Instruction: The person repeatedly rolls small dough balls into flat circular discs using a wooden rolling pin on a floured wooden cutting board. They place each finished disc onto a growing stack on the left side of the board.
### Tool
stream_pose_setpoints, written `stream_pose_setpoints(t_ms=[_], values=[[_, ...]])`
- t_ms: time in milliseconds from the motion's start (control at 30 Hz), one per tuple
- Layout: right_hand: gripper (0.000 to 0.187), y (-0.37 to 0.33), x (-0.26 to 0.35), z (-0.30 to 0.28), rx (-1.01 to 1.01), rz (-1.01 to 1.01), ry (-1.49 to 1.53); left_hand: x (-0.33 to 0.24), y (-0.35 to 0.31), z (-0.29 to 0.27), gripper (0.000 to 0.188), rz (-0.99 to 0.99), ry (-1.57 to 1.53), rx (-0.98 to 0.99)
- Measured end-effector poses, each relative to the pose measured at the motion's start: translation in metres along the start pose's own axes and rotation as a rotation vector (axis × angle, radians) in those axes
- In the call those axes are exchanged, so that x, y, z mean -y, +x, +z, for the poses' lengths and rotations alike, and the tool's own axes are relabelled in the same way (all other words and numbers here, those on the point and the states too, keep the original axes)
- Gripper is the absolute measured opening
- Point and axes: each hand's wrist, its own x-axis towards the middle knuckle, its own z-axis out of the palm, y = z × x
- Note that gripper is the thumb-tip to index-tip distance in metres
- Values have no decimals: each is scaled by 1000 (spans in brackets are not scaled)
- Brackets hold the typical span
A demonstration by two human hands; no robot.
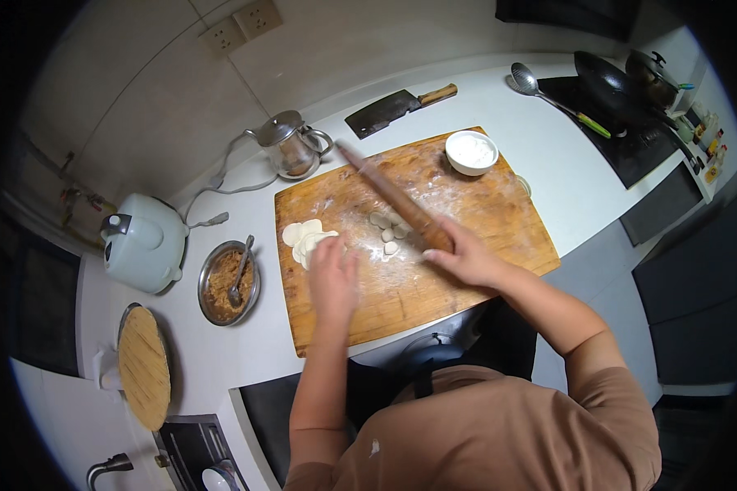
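Observation:
My right hand [467,255] is closed around the near end of a wooden rolling pin [393,195]. The pin is lifted at a slant over the cutting board [418,299], its far end smeared by motion. At the board's left side, my left hand [333,274] is beside a pile of round, flat dough wrappers [305,235]. That hand is blurred, and whether a wrapper is in its fingers does not show. Between my hands, several small dough pieces [387,233] lie on the floured wood. A white bowl of flour [472,152] stands at the board's far right corner.
Left of the board is a metal bowl of brown filling [219,286] with a spoon in it. A metal kettle [293,147] and a cleaver [393,111] are behind. A pale appliance [145,244], a round slatted tray [144,368], a skimmer [526,80] and a wok [610,94] are farther out.

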Motion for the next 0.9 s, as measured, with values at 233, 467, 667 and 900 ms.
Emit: stream_pose_setpoints(t_ms=[233,467,667,900], values=[[56,11,-5,-7,192,442,450,11,12,-30,31,60,454,37],[54,40,-16,53,355,189,442,14,13,-16,21,162,440,55],[54,64,-24,16,193,300,388,0,-2,-2,18,102,45,227],[55,42,-36,-26,54,311,441,-15,2,9,55,309,137,467]])
